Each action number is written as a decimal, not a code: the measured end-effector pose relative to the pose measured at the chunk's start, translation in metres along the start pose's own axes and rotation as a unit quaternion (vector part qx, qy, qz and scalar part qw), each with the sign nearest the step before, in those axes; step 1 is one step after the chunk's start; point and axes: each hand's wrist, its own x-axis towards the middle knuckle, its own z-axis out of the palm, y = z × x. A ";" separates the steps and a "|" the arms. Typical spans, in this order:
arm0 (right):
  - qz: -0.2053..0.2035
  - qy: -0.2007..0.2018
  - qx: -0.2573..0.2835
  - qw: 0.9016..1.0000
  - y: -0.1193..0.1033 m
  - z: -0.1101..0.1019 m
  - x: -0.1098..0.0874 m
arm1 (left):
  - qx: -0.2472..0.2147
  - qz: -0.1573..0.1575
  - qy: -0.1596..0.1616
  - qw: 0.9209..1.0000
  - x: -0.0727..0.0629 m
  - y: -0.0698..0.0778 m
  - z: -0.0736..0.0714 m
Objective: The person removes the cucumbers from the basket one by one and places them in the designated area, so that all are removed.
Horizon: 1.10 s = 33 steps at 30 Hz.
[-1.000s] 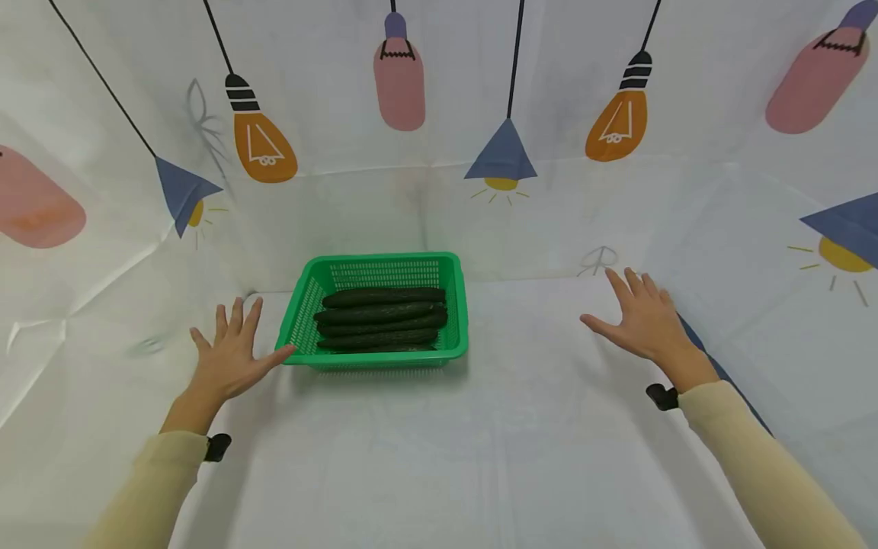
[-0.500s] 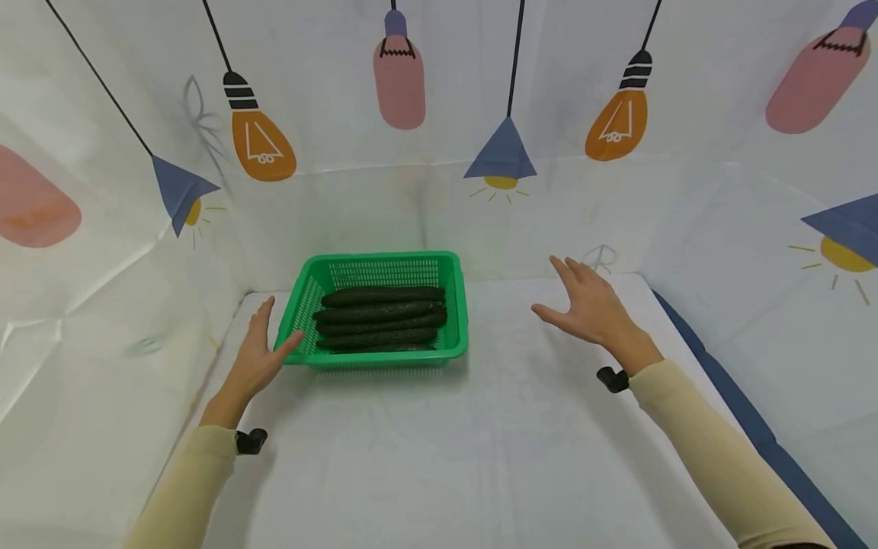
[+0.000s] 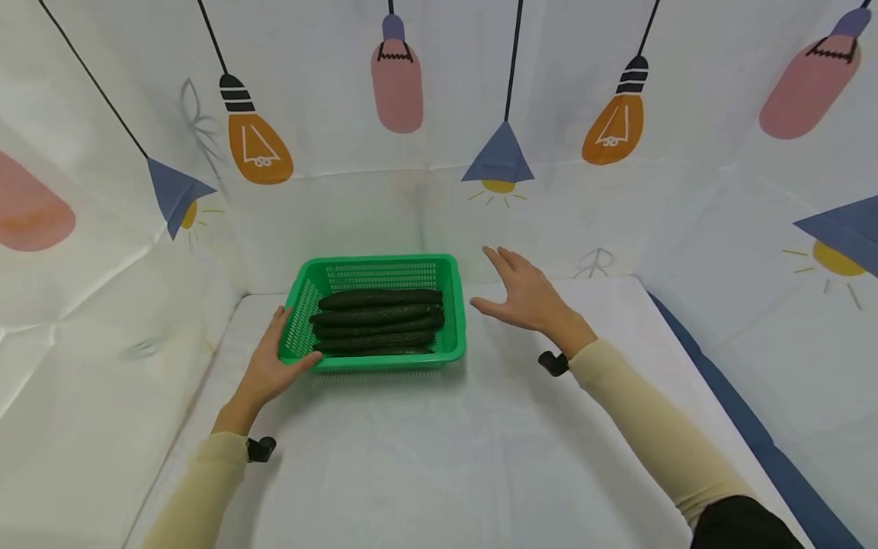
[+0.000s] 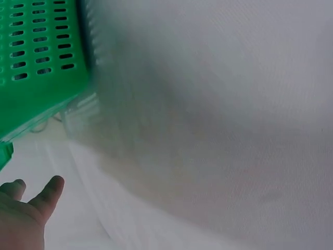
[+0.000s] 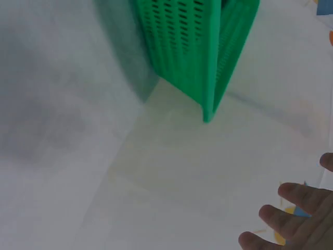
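Cucumbers (image 3: pixel 377 316) are laid side by side in a green basket (image 3: pixel 394 364), which is set on a white-covered desk (image 3: pixel 425 465) to the right of the left grip and to the left of the right grip. The left grip (image 3: pixel 267 366) is placed at the basket's near left corner, released, its fingers extended; whether the rim is touched cannot be told. The right grip (image 3: pixel 530 299) is raised apart from the basket, released, its fingers spread. Beyond both grips, lamps (image 3: pixel 498 156) are printed on a pale wall (image 3: pixel 549 244).
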 end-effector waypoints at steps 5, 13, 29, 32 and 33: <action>-0.027 -0.025 0.023 0.999 -0.026 0.013 0.021 | 0.017 0.010 -0.007 1.000 0.003 -0.004 0.003; -0.065 -0.113 0.139 0.982 -0.058 0.041 0.061 | 0.046 0.016 -0.003 0.999 -0.001 -0.005 0.005; -0.047 -0.161 0.254 0.952 -0.081 0.077 0.113 | -0.013 0.028 0.046 0.998 0.000 -0.009 0.014; -0.051 -0.160 0.263 0.950 -0.083 0.083 0.119 | -0.014 0.026 0.048 0.998 -0.001 -0.011 0.011; -0.052 -0.162 0.263 0.950 -0.084 0.086 0.120 | -0.016 0.024 0.047 0.998 -0.002 -0.011 0.011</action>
